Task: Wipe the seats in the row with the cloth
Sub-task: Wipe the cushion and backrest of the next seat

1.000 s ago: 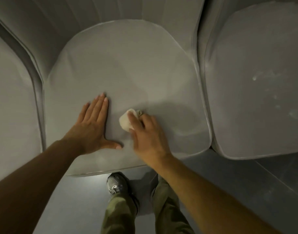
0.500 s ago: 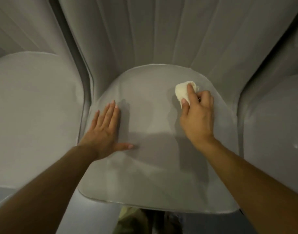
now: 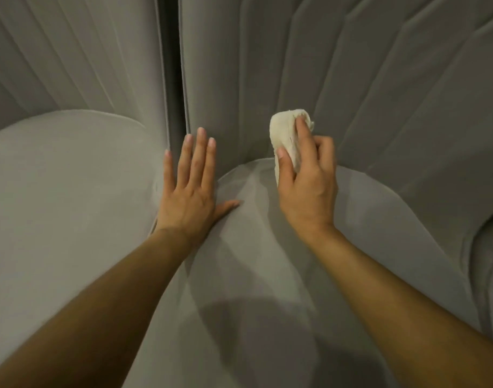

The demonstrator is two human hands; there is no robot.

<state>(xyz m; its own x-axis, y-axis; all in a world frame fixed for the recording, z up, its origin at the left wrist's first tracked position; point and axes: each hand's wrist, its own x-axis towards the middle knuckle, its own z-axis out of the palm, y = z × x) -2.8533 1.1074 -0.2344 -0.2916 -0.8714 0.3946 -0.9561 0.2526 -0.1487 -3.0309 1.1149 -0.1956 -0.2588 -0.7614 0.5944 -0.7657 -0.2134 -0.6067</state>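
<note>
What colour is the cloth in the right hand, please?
Cream-white cloth, gripped by the right hand; head view.

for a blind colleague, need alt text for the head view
A right hand grips a bunched white cloth at the base of a grey ribbed backrest. The left hand rests flat where two grey seat cushions meet.

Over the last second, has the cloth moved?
Yes. The cloth, gripped by the right hand, went from the middle of the seat cushion back and up, in front of the backrest.
</note>
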